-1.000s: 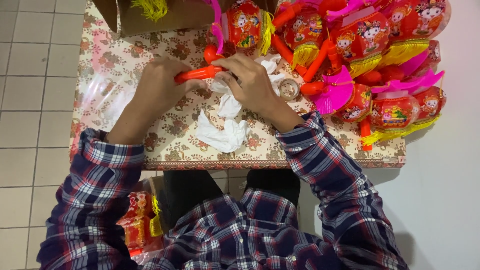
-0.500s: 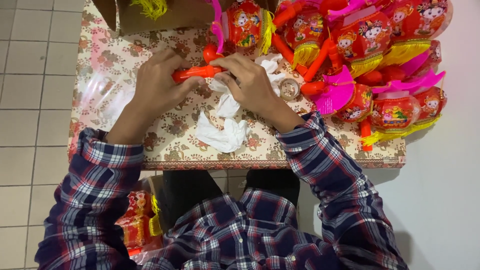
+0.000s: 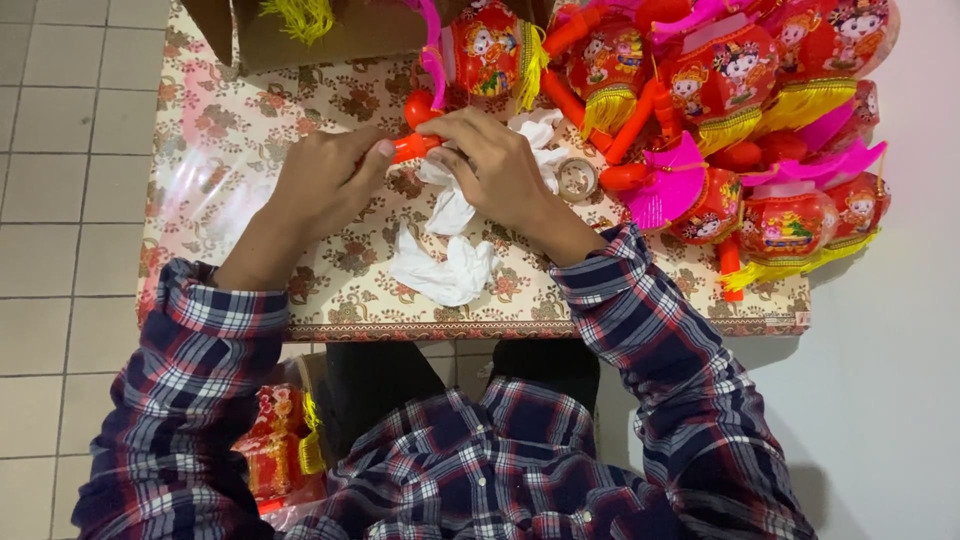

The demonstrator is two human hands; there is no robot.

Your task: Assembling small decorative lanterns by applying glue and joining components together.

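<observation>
Left hand [image 3: 325, 185] and right hand [image 3: 495, 165] pinching orange stick [image 3: 412, 148], white cloth [image 3: 445, 265] at six o'clock; lanterns [image 3: 740, 90] crowding two o'clock; table edge [image 3: 430, 330] near.

A glossy orange plastic stick [image 3: 412, 148] is gripped above crumpled matt white cloth [image 3: 445, 265], and shiny plastic lanterns [image 3: 720, 85] with yellow fringe are heaped at the floral-covered table's [image 3: 350, 290] far right corner.

Lantern-assembly workbench: piled red lanterns [image 3: 720, 90]
</observation>
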